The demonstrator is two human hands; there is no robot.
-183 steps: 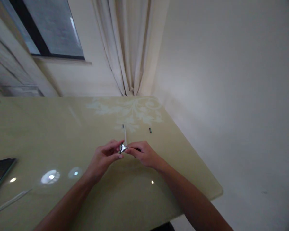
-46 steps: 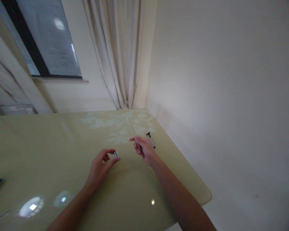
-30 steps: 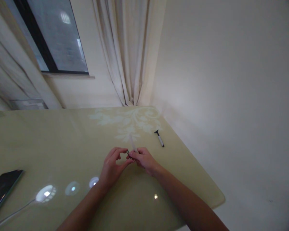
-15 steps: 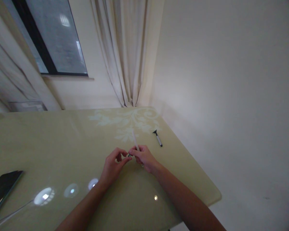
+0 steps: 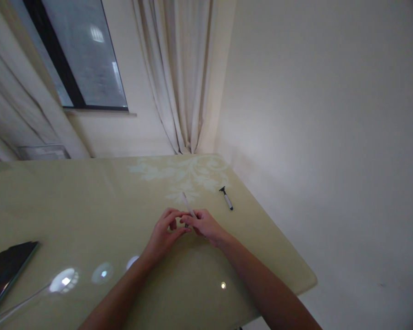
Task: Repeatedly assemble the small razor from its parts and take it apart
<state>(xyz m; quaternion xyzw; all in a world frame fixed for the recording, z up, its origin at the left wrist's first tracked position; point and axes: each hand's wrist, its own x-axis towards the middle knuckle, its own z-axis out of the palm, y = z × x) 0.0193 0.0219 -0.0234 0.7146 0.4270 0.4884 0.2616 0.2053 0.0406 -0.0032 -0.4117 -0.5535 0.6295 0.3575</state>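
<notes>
My right hand (image 5: 206, 225) is closed round a slim white stick (image 5: 188, 205), which points up and away to the left. Its exact kind is too small to make out. Thumb and fingers of my left hand (image 5: 164, 232) pinch a small dark piece (image 5: 186, 225) right against the right hand's fingertips. Most of that piece is hidden by the fingers. A razor (image 5: 226, 198) with a black head and grey handle lies on the table beyond my right hand, touched by neither hand.
The pale green glossy table (image 5: 89, 206) has a white floral pattern at its far corner. A dark flat object (image 5: 10, 266) lies at the left, with a thin pale cable (image 5: 24, 300) near it. A wall (image 5: 313, 137) runs along the right edge; curtains (image 5: 179, 68) hang behind.
The white stick has tilted further left and its tip sits lower. My hands have drawn closer together, and the small dark piece is more covered by fingers.
</notes>
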